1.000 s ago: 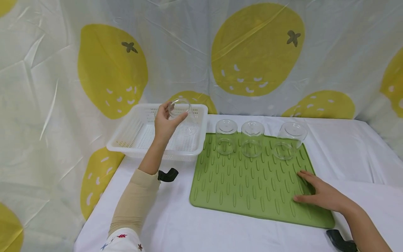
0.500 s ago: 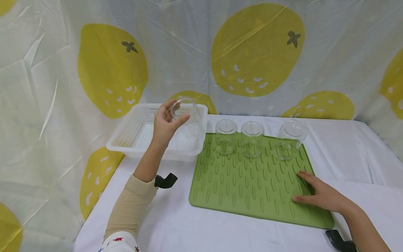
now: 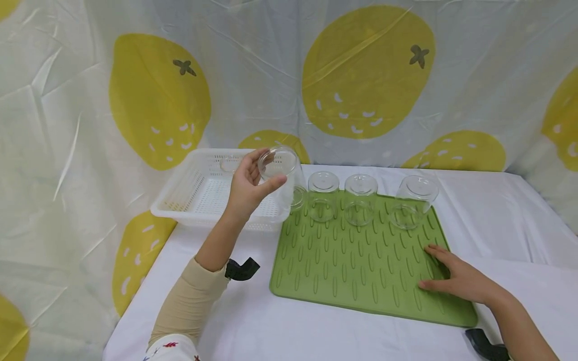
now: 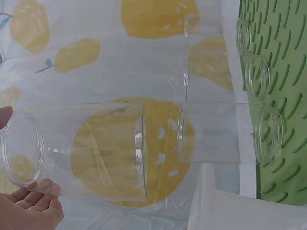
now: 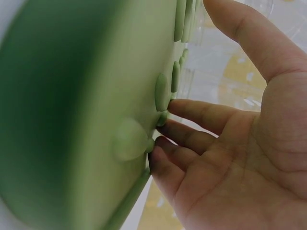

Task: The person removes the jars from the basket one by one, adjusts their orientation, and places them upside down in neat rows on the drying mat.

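My left hand (image 3: pixel 247 188) grips a clear drinking glass (image 3: pixel 291 173) by its upper end, thumb on the near side and fingers on the far side. The glass hangs over the right rim of a white plastic basket (image 3: pixel 180 219), close to the green ridged mat (image 3: pixel 352 265). On the mat's back edge three glasses stand mouth down: one glass (image 3: pixel 323 198) at left, a middle glass (image 3: pixel 361 200) and a right glass (image 3: pixel 413 203). At the mat's right side my right hand (image 3: pixel 465 278) rests with spread fingers, its fingertips (image 5: pixel 165 155) touching the surface.
Inside the basket, the faint rim of another glass (image 3: pixel 229 163) shows behind my left hand. A white cloth (image 3: pixel 244 321) covers the table. A lemon-print sheet (image 3: pixel 253 75) hangs along the back and left.
My left hand has moved right with the glass, from over the basket to its right rim. Another glass's rim in the basket has come into view. My right hand stays on the mat.
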A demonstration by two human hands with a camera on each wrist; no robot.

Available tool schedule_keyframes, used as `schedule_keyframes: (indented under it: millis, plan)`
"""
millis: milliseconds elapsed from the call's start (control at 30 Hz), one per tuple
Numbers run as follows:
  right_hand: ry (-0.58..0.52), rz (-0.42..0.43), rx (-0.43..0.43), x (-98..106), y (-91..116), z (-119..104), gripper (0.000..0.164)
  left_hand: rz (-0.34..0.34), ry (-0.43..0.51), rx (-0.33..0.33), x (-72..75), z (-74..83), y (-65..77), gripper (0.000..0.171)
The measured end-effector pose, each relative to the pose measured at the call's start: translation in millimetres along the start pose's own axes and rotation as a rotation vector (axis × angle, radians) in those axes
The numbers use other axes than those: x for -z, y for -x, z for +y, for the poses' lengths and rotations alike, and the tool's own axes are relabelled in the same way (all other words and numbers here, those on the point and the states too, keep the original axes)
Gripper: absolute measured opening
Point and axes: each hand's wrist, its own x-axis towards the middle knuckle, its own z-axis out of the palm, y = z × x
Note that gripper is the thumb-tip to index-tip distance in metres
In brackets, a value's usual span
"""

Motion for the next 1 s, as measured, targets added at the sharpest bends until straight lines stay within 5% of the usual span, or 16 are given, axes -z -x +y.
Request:
schedule_keyframes:
  millis: [367, 1000]
  plan:
    - [-0.005, -0.009, -0.009, 0, 0, -1, 0.098, -0.08, -0.009, -0.023, -11.7, -0.6, 7.1, 0.07]
    - [0.003, -0.013, -0.018, 0, 0, 0, 0.098, -0.221, -0.041, 0.052, -48.4, -14.9, 21.6, 0.069]
